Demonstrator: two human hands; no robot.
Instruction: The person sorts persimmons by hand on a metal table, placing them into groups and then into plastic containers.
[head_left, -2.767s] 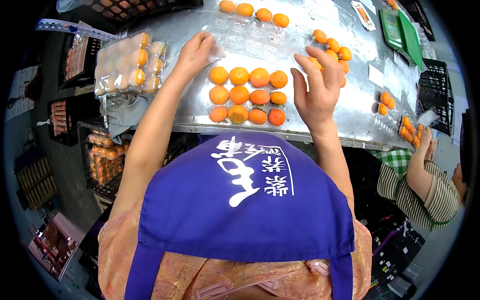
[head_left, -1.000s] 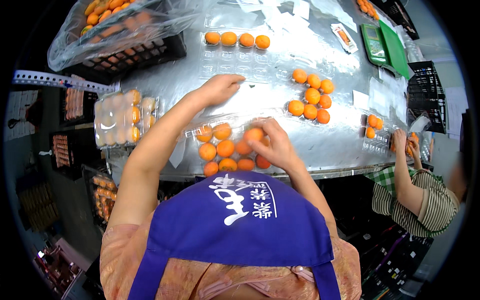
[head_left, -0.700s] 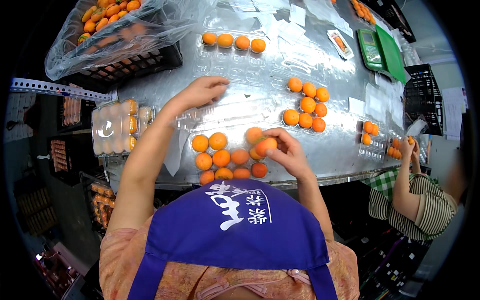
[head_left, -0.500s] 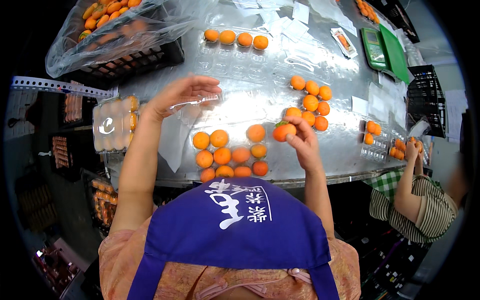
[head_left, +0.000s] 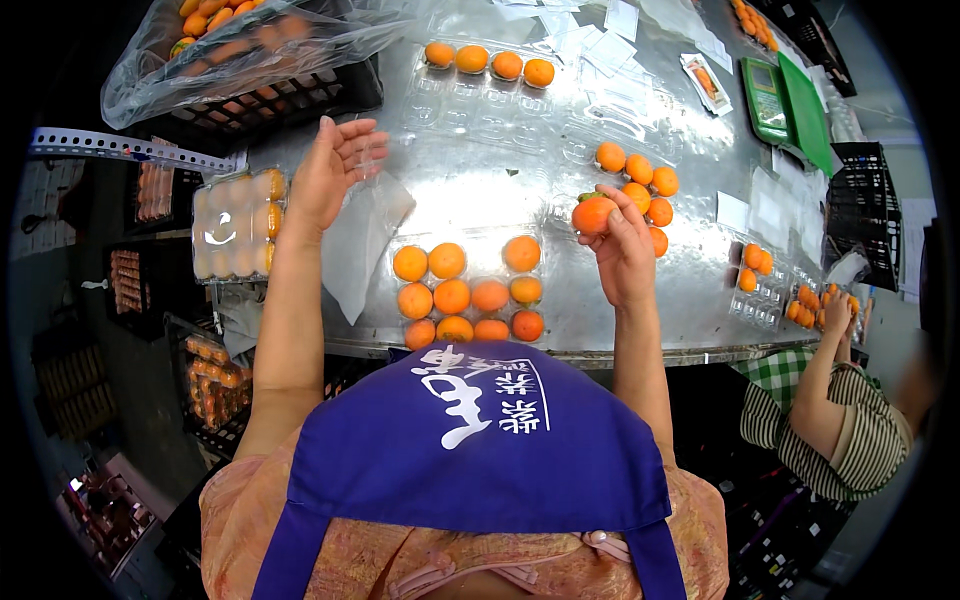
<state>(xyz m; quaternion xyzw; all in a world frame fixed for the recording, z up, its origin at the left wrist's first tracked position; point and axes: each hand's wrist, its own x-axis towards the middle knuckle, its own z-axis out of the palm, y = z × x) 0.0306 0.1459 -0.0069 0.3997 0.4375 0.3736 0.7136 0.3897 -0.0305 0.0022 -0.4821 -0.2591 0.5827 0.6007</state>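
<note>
My right hand [head_left: 628, 262] pinches an orange persimmon [head_left: 593, 215] with a green leafy top, raised over the metal table. Beside it lie several loose persimmons [head_left: 636, 195]. In front of my apron sits a clear plastic fruit tray [head_left: 486, 262], its cells mostly filled with persimmons; one cell in the far row has none. My left hand [head_left: 335, 175] is open, fingers spread, and holds nothing. It hovers left of the tray, close to a pale translucent sheet [head_left: 352, 265] on the table.
A filled, closed clear pack [head_left: 232, 225] stands at the left edge. Behind it is a black crate [head_left: 330, 90] with a plastic liner and more fruit. Another clear tray [head_left: 460, 110] holds a far row. A green scale [head_left: 765, 100] and a co-worker's hand [head_left: 838, 312] are at right.
My left hand has drawn back left and spread its fingers, away from the clear plastic lid it was beside. My right hand has lifted the persimmon slightly away and to the right.
</note>
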